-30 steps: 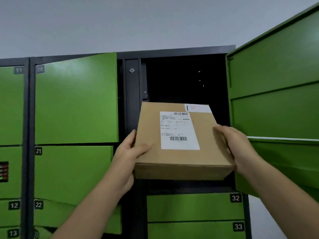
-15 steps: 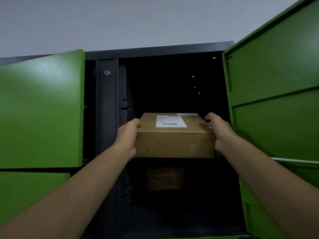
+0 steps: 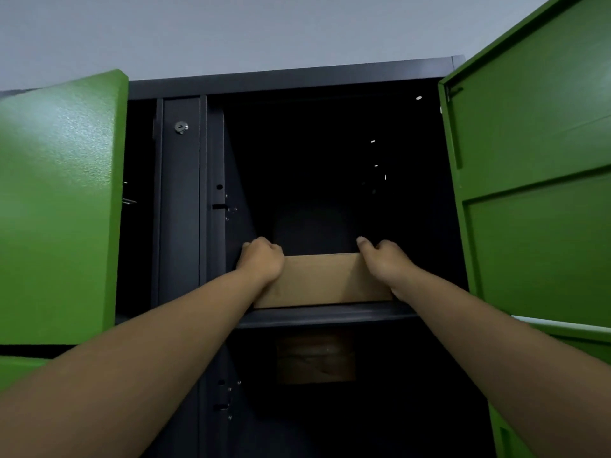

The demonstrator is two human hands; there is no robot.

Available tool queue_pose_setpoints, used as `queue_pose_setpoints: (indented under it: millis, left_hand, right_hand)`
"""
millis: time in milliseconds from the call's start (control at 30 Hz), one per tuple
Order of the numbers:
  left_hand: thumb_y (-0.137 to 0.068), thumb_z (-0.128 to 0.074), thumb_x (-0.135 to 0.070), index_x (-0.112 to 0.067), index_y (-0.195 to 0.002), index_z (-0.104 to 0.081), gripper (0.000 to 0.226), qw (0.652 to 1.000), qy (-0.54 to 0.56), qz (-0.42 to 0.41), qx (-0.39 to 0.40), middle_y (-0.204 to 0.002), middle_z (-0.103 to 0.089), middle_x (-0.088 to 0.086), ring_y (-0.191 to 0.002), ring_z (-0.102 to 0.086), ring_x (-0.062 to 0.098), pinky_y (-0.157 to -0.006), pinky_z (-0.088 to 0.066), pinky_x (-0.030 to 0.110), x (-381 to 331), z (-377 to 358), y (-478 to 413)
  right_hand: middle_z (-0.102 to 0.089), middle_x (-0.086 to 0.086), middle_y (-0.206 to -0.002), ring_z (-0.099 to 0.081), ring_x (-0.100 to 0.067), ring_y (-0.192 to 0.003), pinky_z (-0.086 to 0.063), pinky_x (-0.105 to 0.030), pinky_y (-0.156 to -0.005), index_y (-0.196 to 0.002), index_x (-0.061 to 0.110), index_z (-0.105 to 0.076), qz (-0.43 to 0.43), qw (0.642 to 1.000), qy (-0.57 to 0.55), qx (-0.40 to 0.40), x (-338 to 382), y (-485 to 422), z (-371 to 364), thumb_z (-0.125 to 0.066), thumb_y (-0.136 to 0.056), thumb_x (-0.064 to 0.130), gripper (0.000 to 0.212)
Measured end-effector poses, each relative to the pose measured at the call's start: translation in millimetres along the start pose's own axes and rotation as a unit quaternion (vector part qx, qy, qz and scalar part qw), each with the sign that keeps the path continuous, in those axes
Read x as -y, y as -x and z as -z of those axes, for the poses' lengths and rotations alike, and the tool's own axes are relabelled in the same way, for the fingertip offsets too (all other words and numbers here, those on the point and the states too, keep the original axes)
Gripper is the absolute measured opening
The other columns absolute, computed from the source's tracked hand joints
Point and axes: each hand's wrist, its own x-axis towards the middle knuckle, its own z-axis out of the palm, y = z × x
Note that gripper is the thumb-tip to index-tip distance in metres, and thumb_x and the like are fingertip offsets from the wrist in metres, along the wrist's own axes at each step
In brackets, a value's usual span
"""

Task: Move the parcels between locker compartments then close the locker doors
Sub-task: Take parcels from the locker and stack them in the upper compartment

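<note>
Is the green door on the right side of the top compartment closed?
No, the green door stands swung wide open beside the top compartment, where both hands hold the cardboard parcel on the shelf.

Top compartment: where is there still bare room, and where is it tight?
Free: above and behind the box, to the dark back wall. Tight: left hand against the left wall, right hand at the box's right end. The lower compartment holds another parcel.

Pale grey wall (image 3: pixel 264 31) above the cabinet top; round silver keyhole (image 3: pixel 181 127) on the dark post, below that wall.
</note>
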Motion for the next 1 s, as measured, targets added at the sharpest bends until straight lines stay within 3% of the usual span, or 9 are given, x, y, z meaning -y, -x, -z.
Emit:
queue_pose_setpoints:
  millis: [167,267,367,433,500,633,833,900,1000]
  left_hand:
    - [-0.111,-0.024,-0.052,0.001,-0.123,-0.069,0.071,0.988,-0.151,-0.035,0.022,-0.154,-0.046,0.024,-0.129,-0.054,0.04,-0.105,-0.048,0.047,-2,-14,-12]
    - [-0.109,-0.015,-0.06,-0.005,-0.142,-0.062,0.08,0.962,-0.258,-0.075,0.038,-0.161,-0.039,0.018,-0.144,-0.037,0.04,-0.114,-0.036,0.052,-9,-24,-10]
    - [-0.113,-0.019,-0.05,-0.021,-0.164,-0.031,0.06,0.939,-0.32,-0.072,0.1,-0.165,-0.035,0.017,-0.149,-0.031,0.042,-0.122,-0.027,0.052,-12,-37,-21]
    - [-0.113,-0.034,-0.033,-0.036,-0.168,-0.006,0.062,0.925,-0.344,-0.097,0.13,-0.166,-0.033,0.011,-0.151,-0.031,0.041,-0.125,-0.026,0.054,-5,-46,-34]
    - [-0.11,-0.04,-0.022,-0.039,-0.167,0.003,0.074,0.914,-0.363,-0.111,0.145,-0.165,-0.036,0.006,-0.15,-0.034,0.038,-0.126,-0.026,0.054,4,-50,-47]
    - [-0.106,-0.045,-0.012,-0.038,-0.167,0.006,0.084,0.91,-0.371,-0.124,0.134,-0.164,-0.037,0.005,-0.149,-0.037,0.037,-0.127,-0.026,0.053,14,-60,-61]
    - [-0.107,-0.048,-0.012,-0.042,-0.167,-0.005,0.08,0.873,-0.435,-0.141,0.169,-0.162,-0.036,0.007,-0.148,-0.037,0.036,-0.125,-0.029,0.05,12,-70,-78]
    - [-0.107,-0.05,-0.014,-0.036,-0.165,-0.024,0.067,0.877,-0.435,-0.14,0.15,-0.152,-0.044,0.01,-0.139,-0.046,0.034,-0.116,-0.04,0.044,12,-72,-78]
    - [-0.104,-0.056,-0.01,-0.013,-0.143,-0.05,0.04,0.887,-0.429,-0.135,0.099,-0.138,-0.055,0.012,-0.125,-0.057,0.03,-0.097,-0.049,0.039,11,-69,-73]
  right_hand:
    - [-0.053,-0.024,-0.149,-0.054,-0.039,-0.133,-0.044,-0.039,-0.106,-0.15,-0.002,-0.045,-0.012,0.995,0.102,0.004,2,-28,-12,-0.031,-0.111,0.051,0.068]
    - [-0.054,-0.023,-0.147,-0.057,-0.039,-0.129,-0.048,-0.041,-0.105,-0.153,0.006,-0.044,-0.005,0.981,0.195,0.016,6,-41,-19,-0.033,-0.111,0.049,0.062]
    - [-0.04,-0.021,-0.161,-0.047,-0.039,-0.141,-0.042,-0.046,-0.116,-0.16,0.018,-0.036,0.015,0.965,0.255,0.059,4,-61,-26,-0.034,-0.11,0.051,0.06]
    - [-0.019,-0.018,-0.171,-0.029,-0.039,-0.154,-0.031,-0.051,-0.124,-0.165,0.019,-0.025,0.016,0.956,0.273,0.11,2,-70,-27,-0.034,-0.099,0.075,0.086]
    - [-0.003,-0.013,-0.174,-0.016,-0.038,-0.159,-0.024,-0.052,-0.127,-0.167,0.022,-0.016,0.006,0.938,0.304,0.169,0,-76,-25,-0.041,-0.087,0.087,0.106]
    - [-0.014,-0.014,-0.168,-0.037,-0.04,-0.147,-0.037,-0.05,-0.119,-0.163,0.021,-0.019,0.045,0.879,0.439,0.178,-7,-90,-30,-0.053,-0.095,0.07,0.09]
    - [-0.031,-0.016,-0.161,-0.046,-0.042,-0.14,-0.044,-0.047,-0.11,-0.159,0.015,-0.031,0.061,0.857,0.491,0.141,-8,-108,-50,-0.059,-0.101,0.046,0.072]
    - [-0.038,-0.017,-0.157,-0.048,-0.041,-0.139,-0.045,-0.045,-0.108,-0.157,0.013,-0.036,0.085,0.845,0.512,0.129,-9,-109,-51,-0.058,-0.103,0.034,0.062]
    - [-0.035,-0.019,-0.158,-0.046,-0.043,-0.141,-0.042,-0.045,-0.111,-0.157,0.012,-0.036,0.117,0.841,0.517,0.105,-12,-112,-49,-0.05,-0.105,0.012,0.054]
